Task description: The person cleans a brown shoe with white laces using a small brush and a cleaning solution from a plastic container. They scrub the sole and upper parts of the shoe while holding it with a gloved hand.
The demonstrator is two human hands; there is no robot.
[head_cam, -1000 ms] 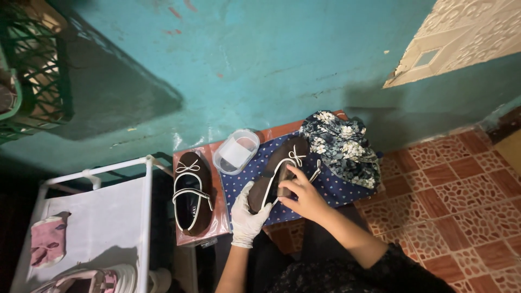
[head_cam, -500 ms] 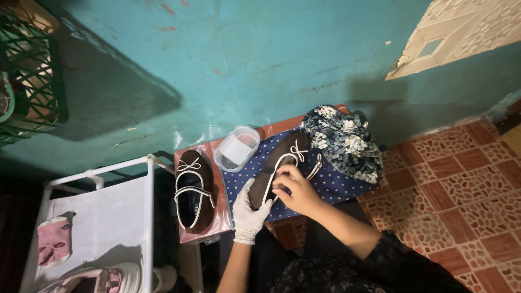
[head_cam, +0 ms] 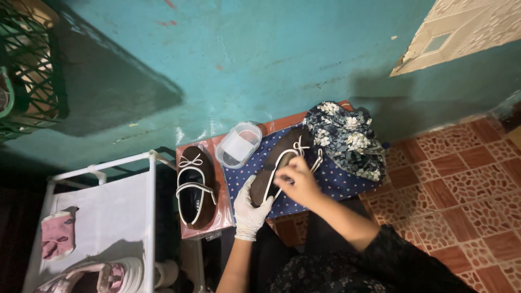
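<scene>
A dark brown shoe with white trim and a white bow is held over a blue dotted cloth. My left hand, in a white glove, grips its heel end from below. My right hand, bare, rests on top of the shoe near its middle, fingers curled on the white strap. The matching shoe lies flat on the reddish stool top to the left, untouched.
A clear plastic tub with a white lid stands behind the shoes. A floral cloth bundle lies at the right. A white rack with a pink sock and sneakers stands left. A teal wall is behind; patterned floor tiles lie right.
My right hand has shifted slightly along the top of the held shoe. The left hand keeps its grip on the heel. The view moved a little.
</scene>
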